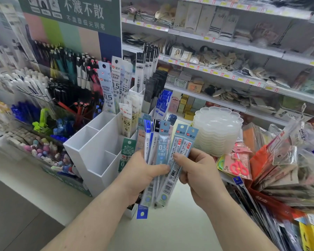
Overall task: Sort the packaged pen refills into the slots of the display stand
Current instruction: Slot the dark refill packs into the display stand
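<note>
Several packaged pen refills (157,160) fan from the left hand's (140,174) grip; the right hand (198,171) pinches one pack at three o'clock. Light, slippery sleeves: probably best pinched mid-length before slotting into the display stand (98,160).

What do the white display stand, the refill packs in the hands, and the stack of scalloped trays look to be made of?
Display stand: looks like smooth white plastic or acrylic sheet, with thin flat walls and a faint sheen.
Refill packs: glossy clear plastic sleeves over printed inserts, probably card; glare shows on them.
Scalloped trays: translucent, milky plastic; the stacked layers show through.
</note>
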Tool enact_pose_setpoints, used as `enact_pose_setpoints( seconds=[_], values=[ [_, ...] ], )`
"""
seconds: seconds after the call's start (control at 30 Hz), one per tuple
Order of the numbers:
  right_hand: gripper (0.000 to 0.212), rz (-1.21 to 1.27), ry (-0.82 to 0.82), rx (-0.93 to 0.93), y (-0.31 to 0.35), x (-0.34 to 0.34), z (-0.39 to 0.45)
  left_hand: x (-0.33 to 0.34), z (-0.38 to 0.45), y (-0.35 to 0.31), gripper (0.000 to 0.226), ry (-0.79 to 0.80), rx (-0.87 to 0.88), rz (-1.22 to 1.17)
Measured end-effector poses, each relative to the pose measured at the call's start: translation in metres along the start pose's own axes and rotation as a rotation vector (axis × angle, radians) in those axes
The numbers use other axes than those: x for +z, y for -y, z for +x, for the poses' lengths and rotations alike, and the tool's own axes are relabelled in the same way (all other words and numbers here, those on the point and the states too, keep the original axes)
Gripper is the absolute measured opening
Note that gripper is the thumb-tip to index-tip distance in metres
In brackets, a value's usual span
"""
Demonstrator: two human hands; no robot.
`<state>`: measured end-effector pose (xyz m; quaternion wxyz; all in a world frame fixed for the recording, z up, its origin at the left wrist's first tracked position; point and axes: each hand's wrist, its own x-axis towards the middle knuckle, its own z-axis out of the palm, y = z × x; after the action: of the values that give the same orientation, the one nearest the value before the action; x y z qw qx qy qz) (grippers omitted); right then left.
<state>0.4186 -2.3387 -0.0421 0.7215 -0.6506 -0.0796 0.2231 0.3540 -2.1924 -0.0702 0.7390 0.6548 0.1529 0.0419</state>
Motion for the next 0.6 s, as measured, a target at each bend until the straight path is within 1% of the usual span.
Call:
enact_pose_setpoints(
  seconds=[0.1,0.27,0.33,0.37,0.43,0.47,0.5,0.6],
  values=[
    [0.012,-0.053,-0.046,0.0,-0.001,0.001,0.002,0.0,-0.001,0.003,0.045,-0.048,0.026,0.034],
    [0.014,-0.152,-0.142,-0.006,-0.006,0.006,0.003,0.005,-0.003,0.008,0.035,-0.188,0.162,0.186],
    [0.015,-0.162,-0.142,0.029,-0.007,0.008,0.003,0.007,-0.005,0.008,0.032,-0.177,0.213,0.207],
    [0.018,-0.157,-0.123,0.056,-0.006,0.01,0.002,0.008,-0.006,0.008,0.033,-0.145,0.241,0.211],
    [0.032,-0.115,-0.081,0.131,-0.005,0.012,0.002,0.01,-0.008,0.006,0.042,-0.083,0.299,0.217],
    [0.036,-0.072,-0.067,0.175,-0.004,0.011,0.002,0.01,-0.01,0.004,0.045,-0.073,0.315,0.217],
    [0.036,-0.027,-0.059,0.213,-0.003,0.011,0.003,0.01,-0.01,0.004,0.046,-0.076,0.321,0.213],
    [0.02,0.076,-0.013,0.289,-0.003,0.008,0.003,0.005,-0.009,0.007,0.044,-0.093,0.303,0.2]
  ],
)
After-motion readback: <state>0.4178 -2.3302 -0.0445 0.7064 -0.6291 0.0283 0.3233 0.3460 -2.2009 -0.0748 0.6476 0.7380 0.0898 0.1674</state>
